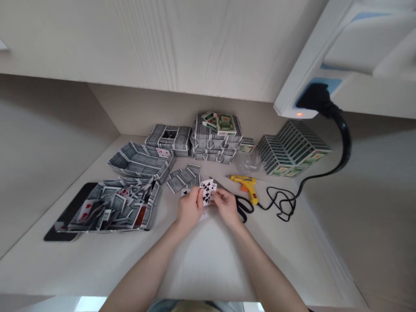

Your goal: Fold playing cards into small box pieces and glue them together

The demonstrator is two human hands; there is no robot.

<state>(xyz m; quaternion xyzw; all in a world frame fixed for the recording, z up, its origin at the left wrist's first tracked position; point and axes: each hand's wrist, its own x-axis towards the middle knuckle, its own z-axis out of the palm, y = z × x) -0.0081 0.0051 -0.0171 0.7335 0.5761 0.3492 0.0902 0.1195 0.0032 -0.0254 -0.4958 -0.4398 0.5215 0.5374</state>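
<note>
My left hand (190,207) and my right hand (226,206) are closed on a playing card (207,192) with black clubs facing me, one at each side of it. Whether several cards overlap there, I cannot tell. Behind the hands, several grey-backed cards (184,177) lie loosely spread. To the right of my right hand rest black-handled scissors (244,205), partly hidden by that hand. A yellow glue gun (247,185) lies just beyond them, its nozzle pointing left.
At left, a box made of cards (152,212) holds many loose cards and sits on a black flat object (61,236). Behind it stand an open card tray (139,160) and stacked card-covered boxes (214,143). Card packs (292,147) are piled at right near the black cord (316,175).
</note>
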